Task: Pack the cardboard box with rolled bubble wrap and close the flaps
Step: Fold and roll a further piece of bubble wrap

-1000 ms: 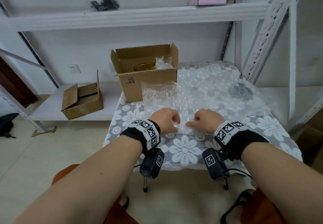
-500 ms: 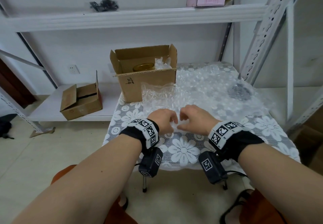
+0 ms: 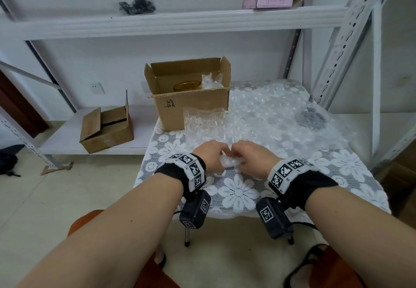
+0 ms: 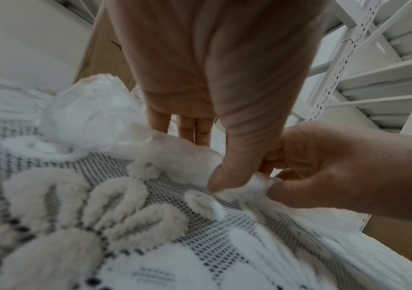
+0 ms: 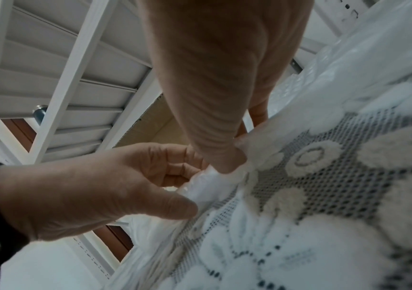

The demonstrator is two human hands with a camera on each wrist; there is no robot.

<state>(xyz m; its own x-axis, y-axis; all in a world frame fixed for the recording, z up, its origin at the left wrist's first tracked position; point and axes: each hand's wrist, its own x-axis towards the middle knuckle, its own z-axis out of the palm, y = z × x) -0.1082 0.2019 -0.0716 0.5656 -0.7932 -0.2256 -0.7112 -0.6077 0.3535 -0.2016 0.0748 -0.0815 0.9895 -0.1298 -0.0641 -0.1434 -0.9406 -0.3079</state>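
I am working with both hands at the near edge of the bubble wrap sheet, which is lying spread over the lace-covered bench in front of the cardboard box. My left hand and right hand are sitting almost knuckle to knuckle on the side of the sheet farthest from the box, each with thumb and curled fingers pinching the same bunched edge of film; the left wrist view is showing my left thumb pressing the wad against the cloth while the right hand is nipping it just beside. I am judging this to be the start of a roll: gripping close together is giving me a tight core to turn toward the box. The box is standing upright at the far left of the sheet with its flaps open, so it is ready to receive the roll; a gold-rimmed item and some crumpled film are already lying inside it. A smaller piece of wrap is leaning against the box's front wall, within easy reach for later padding. The flaps are not yet closed.
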